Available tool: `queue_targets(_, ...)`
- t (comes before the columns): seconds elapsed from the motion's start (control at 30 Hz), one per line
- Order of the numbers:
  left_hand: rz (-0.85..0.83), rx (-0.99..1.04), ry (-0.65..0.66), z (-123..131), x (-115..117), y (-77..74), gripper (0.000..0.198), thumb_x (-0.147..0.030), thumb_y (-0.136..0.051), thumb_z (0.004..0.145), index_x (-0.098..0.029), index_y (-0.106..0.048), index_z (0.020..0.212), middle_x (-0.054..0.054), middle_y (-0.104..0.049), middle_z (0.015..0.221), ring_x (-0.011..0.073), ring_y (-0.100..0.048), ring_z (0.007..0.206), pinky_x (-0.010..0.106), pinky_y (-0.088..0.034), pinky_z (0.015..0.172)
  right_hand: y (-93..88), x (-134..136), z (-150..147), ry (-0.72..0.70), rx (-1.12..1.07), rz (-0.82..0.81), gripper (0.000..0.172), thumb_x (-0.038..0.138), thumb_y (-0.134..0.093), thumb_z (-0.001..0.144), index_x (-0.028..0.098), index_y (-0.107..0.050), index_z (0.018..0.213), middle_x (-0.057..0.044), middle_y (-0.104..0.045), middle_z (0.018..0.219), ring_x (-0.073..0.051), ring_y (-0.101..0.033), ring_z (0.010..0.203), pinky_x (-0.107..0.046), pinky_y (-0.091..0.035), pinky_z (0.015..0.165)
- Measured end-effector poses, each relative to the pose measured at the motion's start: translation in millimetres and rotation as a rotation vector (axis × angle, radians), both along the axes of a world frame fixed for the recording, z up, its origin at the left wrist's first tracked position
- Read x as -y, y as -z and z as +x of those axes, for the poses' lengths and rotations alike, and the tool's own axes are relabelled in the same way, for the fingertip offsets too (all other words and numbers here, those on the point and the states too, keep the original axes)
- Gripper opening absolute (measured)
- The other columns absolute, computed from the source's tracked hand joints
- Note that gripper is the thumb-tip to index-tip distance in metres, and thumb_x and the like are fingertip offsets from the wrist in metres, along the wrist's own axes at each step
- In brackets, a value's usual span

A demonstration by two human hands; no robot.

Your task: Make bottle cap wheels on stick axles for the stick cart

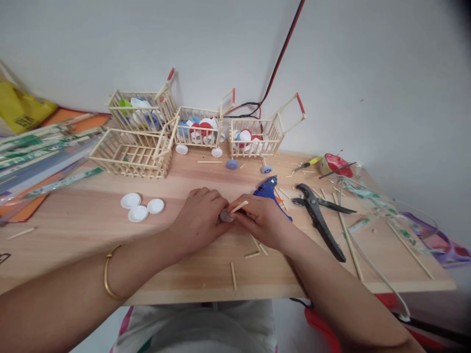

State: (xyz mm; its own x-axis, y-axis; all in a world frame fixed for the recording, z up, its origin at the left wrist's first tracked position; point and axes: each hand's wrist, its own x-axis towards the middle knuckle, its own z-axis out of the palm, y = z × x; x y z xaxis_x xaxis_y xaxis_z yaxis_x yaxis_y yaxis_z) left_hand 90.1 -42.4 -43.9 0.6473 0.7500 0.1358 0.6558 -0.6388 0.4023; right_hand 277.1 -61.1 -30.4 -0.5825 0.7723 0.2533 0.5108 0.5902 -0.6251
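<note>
My left hand (202, 213) is closed on a small greyish round piece (225, 215) that looks like a bottle cap, mostly covered by the fingers. Pinched in my right hand (263, 220) is a short wooden stick (239, 207), its near end at the cap; whether they touch I cannot tell. Both hands meet above the wooden table (165, 279). Three white bottle caps (138, 214) lie left of my left hand. A blue glue gun (267, 187) is just beyond my right hand, partly hidden by it. Several cut sticks (233, 277) lie nearby.
Small stick-built carts (198, 128) stand along the wall, some filled with bottle caps; an unfilled stick basket (132, 154) stands before them. Black cutting pliers (318, 215), a yellow-handled knife (309, 163) and a cable (379, 274) lie right. Wrapped sticks (44, 142) pile up left.
</note>
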Motion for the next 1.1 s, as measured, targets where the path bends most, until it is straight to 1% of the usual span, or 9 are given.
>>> queue_targets(0.23, -0.002, 0.000, -0.003, -0.5, -0.1, 1.2, 0.018, -0.035, -0.066, 0.076, -0.019, -0.058, 0.079, 0.003, -0.060, 0.086, 0.0232, -0.053, 0.087, 0.038, -0.038, 0.078, 1.2, -0.5, 0.5, 0.000, 0.005, -0.011, 0.010, 0.014, -0.051, 0.089, 0.018, -0.060, 0.088, -0.005, -0.066, 0.089, -0.014, -0.061, 0.081, -0.026, -0.048, 0.073)
queue_targets(0.5, -0.004, -0.008, 0.001, -0.4, 0.5, -2.3, 0.016, -0.034, -0.064, 0.078, -0.019, -0.058, 0.079, 0.003, -0.060, 0.086, 0.0230, -0.053, 0.087, 0.038, -0.039, 0.078, 0.1, -0.4, -0.7, 0.004, 0.006, -0.015, 0.011, 0.014, -0.050, 0.089, 0.018, -0.060, 0.089, -0.005, -0.065, 0.088, -0.014, -0.061, 0.081, -0.026, -0.047, 0.074)
queue_targets(0.67, 0.005, 0.001, 0.000, -0.9, 0.8, -0.5, 0.018, -0.035, -0.064, 0.078, -0.019, -0.058, 0.079, 0.004, -0.060, 0.086, 0.0229, -0.053, 0.087, 0.038, -0.038, 0.077, -0.2, -0.9, -0.7, 0.003, 0.006, -0.016, 0.010, 0.016, -0.050, 0.090, 0.018, -0.060, 0.089, -0.005, -0.066, 0.088, -0.014, -0.061, 0.081, -0.027, -0.048, 0.074)
queue_targets(0.87, -0.003, -0.005, 0.000, -1.2, 0.6, -0.9, 0.017, -0.035, -0.063, 0.079, -0.019, -0.058, 0.079, 0.004, -0.060, 0.086, 0.0230, -0.053, 0.087, 0.038, -0.038, 0.077, -0.1, -0.9, -0.6, 0.000, 0.014, -0.020, 0.011, 0.012, -0.050, 0.089, 0.017, -0.059, 0.089, -0.005, -0.065, 0.089, -0.014, -0.061, 0.082, -0.026, -0.047, 0.075)
queue_targets(1.1, -0.009, -0.012, -0.003, -0.7, 0.2, -1.4, 0.017, -0.034, -0.064, 0.078, -0.019, -0.058, 0.078, 0.004, -0.060, 0.085, 0.0234, -0.053, 0.087, 0.038, -0.038, 0.078, -2.2, -0.5, -1.0, -0.002, 0.017, -0.018, 0.011, 0.012, -0.050, 0.089, 0.018, -0.060, 0.088, -0.006, -0.066, 0.088, -0.015, -0.061, 0.081, -0.027, -0.047, 0.074)
